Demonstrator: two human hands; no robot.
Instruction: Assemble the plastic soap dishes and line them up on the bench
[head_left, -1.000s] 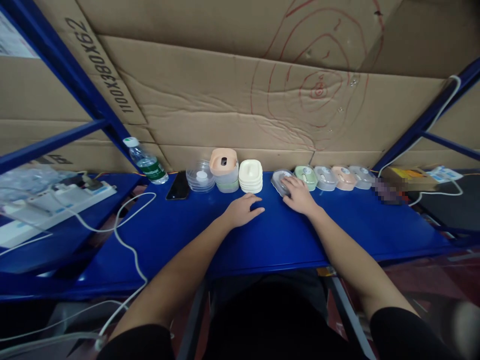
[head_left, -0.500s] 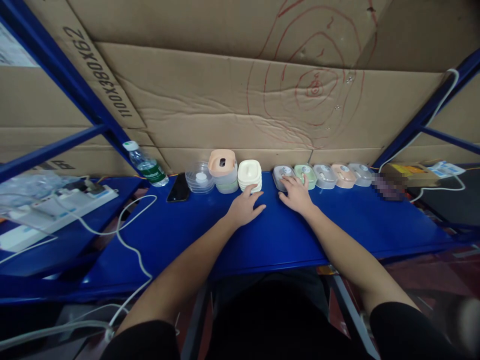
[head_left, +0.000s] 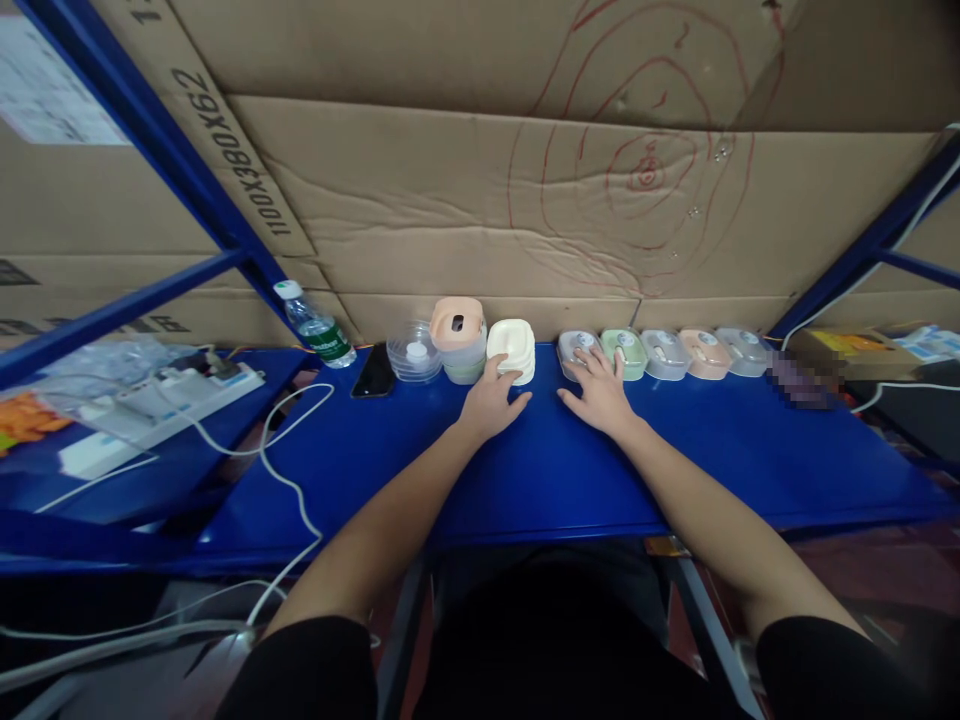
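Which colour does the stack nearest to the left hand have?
The stack is pale cream, seen in the head view.

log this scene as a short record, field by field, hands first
left hand: left hand at the front of the cream stack, thumb apart; contact unclear
right hand: right hand spread at the front of the leftmost grey container; contact unclear
container row, left to right: grey, green, grey, peach, grey
left of cream stack: peach-topped stack, clear bowls, phone, bottle
surface: blue table
behind: cardboard with red rings
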